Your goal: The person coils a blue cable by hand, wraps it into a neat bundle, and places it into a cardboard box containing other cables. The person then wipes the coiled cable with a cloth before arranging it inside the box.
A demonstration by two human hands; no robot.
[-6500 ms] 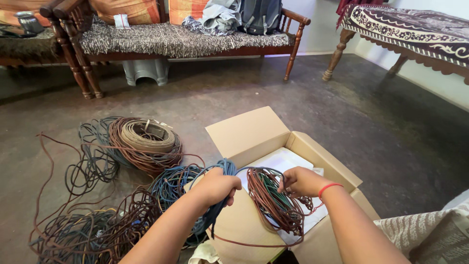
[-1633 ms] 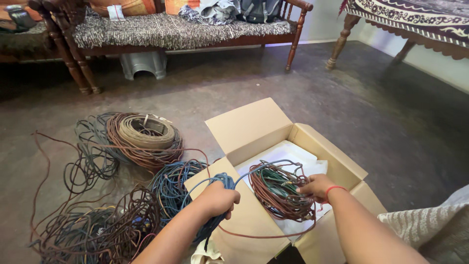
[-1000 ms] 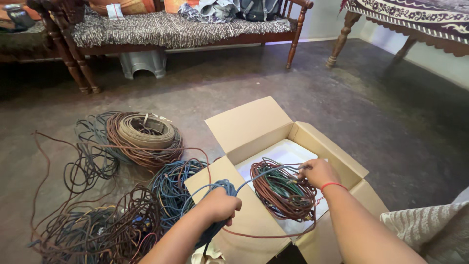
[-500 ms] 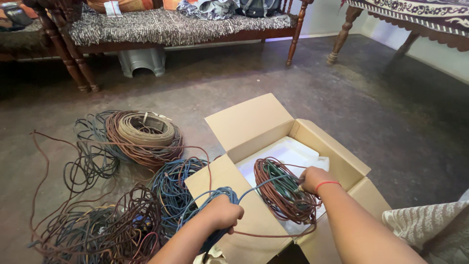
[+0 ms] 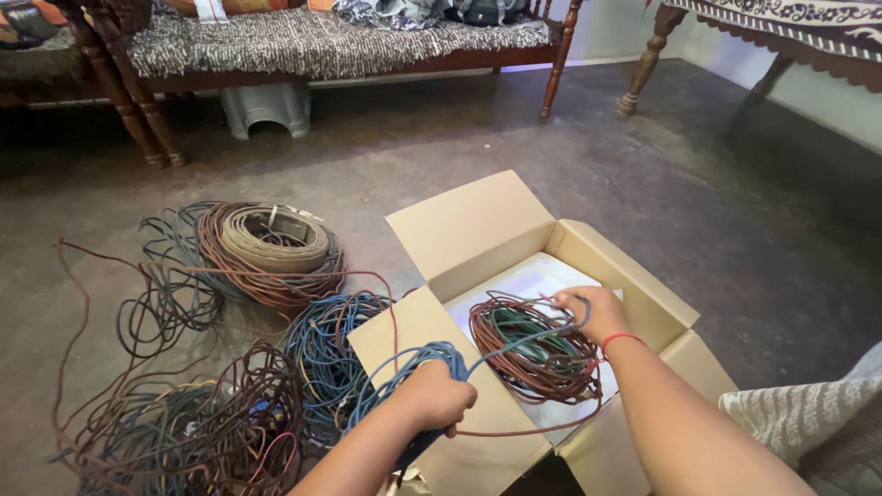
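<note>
An open cardboard box sits on the floor in front of me. Inside it lies a coil of brown and green wire on white paper. My right hand rests at the coil's far right edge and pinches a blue-grey wire that loops over the coil. My left hand is closed around a bundle of blue wire at the box's near left flap. That blue strand runs from my left hand across to my right.
Tangled wire heaps lie on the floor to the left: a brown and tan coil, a blue coil, a dark mixed pile. A wooden bench stands behind. A table leg is at the back right.
My right hand has moved from the coil's near right side up to its far edge, drawing the blue-grey wire over the coil. The coil now lies flatter in the box. The view has tilted down slightly.
</note>
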